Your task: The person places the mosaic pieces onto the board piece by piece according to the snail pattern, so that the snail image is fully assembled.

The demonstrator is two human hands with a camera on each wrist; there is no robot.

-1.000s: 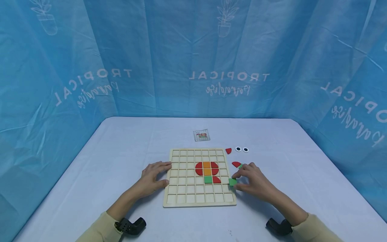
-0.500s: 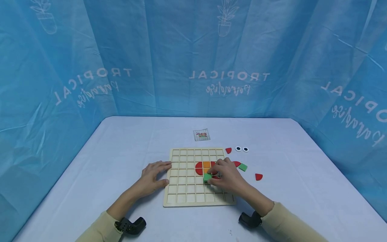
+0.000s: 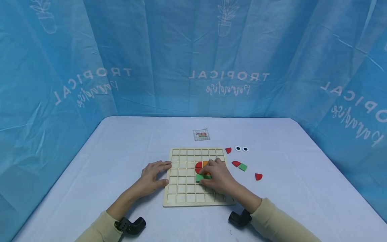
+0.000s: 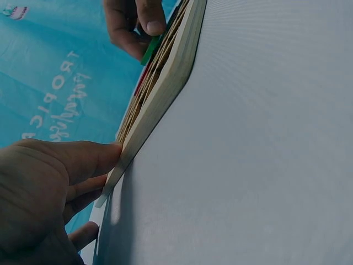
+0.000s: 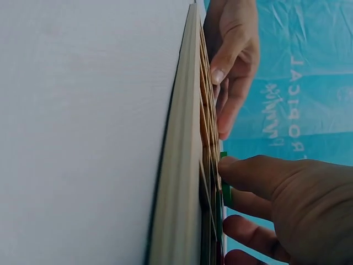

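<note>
A wooden grid board (image 3: 181,198) lies on the table. My left hand (image 3: 152,178) rests at its left edge, thumb and fingertips touching the rim (image 4: 144,132) with fingers fairly straight. Over the middle of the board, my right hand (image 3: 216,176) pinches a green square tile (image 3: 199,178) between thumb and fingers, close at a grid cell. Right beside that tile, a second green tile (image 3: 207,176) sits partly covered by the fingers. Behind them show a red rounded tile (image 3: 198,166) and part of an orange one (image 3: 205,163); the tiles further right are hidden by my hand.
Right of the board lie red quarter-round pieces (image 3: 258,176), a green square (image 3: 243,167) and two round eye pieces (image 3: 238,148). A small pattern card (image 3: 201,134) lies behind the board. Blue curtains (image 3: 193,60) surround the white table (image 3: 127,141).
My right hand has carried the green square tile from the board's right edge leftward over the grid, to the left of the other green tile. My left hand has stayed at the board's edge.
</note>
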